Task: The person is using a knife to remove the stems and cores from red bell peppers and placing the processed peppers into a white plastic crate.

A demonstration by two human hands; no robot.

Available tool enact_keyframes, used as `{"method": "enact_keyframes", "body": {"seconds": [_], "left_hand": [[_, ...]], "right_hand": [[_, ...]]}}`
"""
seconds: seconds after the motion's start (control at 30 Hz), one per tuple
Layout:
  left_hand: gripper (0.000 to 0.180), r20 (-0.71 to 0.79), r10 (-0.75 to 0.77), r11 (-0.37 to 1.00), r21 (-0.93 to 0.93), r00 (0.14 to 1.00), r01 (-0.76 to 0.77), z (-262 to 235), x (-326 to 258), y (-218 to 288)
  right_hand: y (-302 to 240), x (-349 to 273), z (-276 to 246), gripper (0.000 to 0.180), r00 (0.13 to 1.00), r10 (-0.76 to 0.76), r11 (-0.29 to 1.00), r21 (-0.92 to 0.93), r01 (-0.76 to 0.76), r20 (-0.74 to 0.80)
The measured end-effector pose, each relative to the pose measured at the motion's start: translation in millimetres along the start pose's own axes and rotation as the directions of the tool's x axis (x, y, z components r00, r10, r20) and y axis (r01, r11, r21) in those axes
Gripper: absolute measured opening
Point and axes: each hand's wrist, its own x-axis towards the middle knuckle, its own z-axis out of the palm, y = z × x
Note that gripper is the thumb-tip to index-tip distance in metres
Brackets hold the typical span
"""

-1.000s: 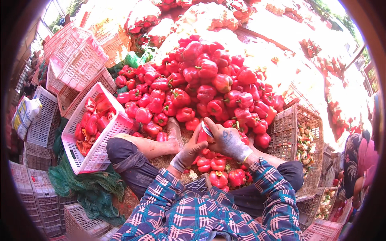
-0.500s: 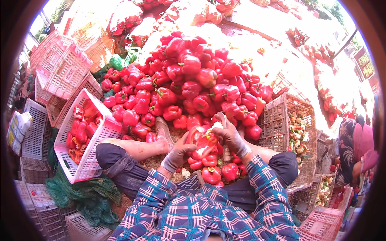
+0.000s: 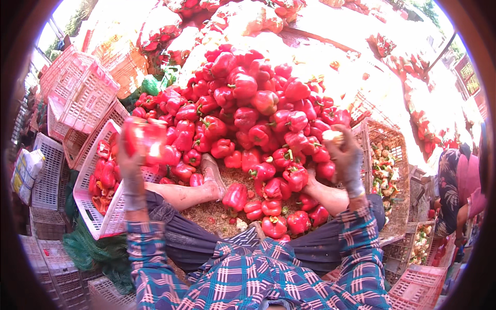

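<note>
My left hand point(image 3: 130, 168), gloved and blurred by motion, grips a red bell pepper point(image 3: 150, 138) beside the white crate point(image 3: 111, 223) at the left. Cut red pepper pieces point(image 3: 105, 173) lie inside that crate. On the right, my gloved right hand point(image 3: 347, 157) is closed with a pale pepper core point(image 3: 333, 136) at its fingertips, near the slatted crate of cores. Whether it also holds the knife cannot be made out. Between my legs lie several whole red peppers point(image 3: 274, 226), and a large heap of red bell peppers point(image 3: 245, 116) rises in front of me.
A slatted crate point(image 3: 368, 155) at my right holds pepper cores point(image 3: 383, 175). Stacked crates point(image 3: 85, 93) stand far left, with green netting point(image 3: 98, 253) near the white crate. Another person point(image 3: 457, 186) bends at the far right.
My hands have parted from the middle. The left has swung left with the opened pepper toward the white crate; the right has moved right with the pale core.
</note>
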Motion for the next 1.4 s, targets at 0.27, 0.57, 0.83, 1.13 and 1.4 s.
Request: {"method": "enact_keyframes", "body": {"seconds": [0.27,0.57,0.83,1.13,1.4], "left_hand": [[0.062,-0.083,-0.078,0.956,-0.290,0.993,0.051,-148.3,-22.1,39.3],[0.082,-0.222,0.285,0.854,0.501,0.932,-0.141,-156.4,14.8,33.3],[0.074,0.146,-0.010,0.523,0.844,0.989,-0.119,-131.3,56.0,-56.5],[0.076,0.424,-0.591,0.458,0.877,0.686,-0.147,16.0,113.6,-124.5],[0.083,0.053,-0.578,0.662,0.614,0.814,0.430,169.7,46.3,-259.2]], "right_hand": [[30.6,1.4,-113.7,0.038,0.974,0.109,0.993,-0.027,-0.116,-0.197],[32.1,7.2,-118.6,0.042,0.948,0.094,0.995,0.072,-0.075,-0.304],[16.5,5.0,-62.3,0.048,0.946,0.323,0.850,0.439,-0.290,0.000],[60.5,-114.3,98.7,0.011,0.489,0.626,-0.101,0.685,-0.722,0.608],[26.7,-175.2,148.5,0.037,0.296,0.546,0.043,0.326,-0.944,0.784]]}}
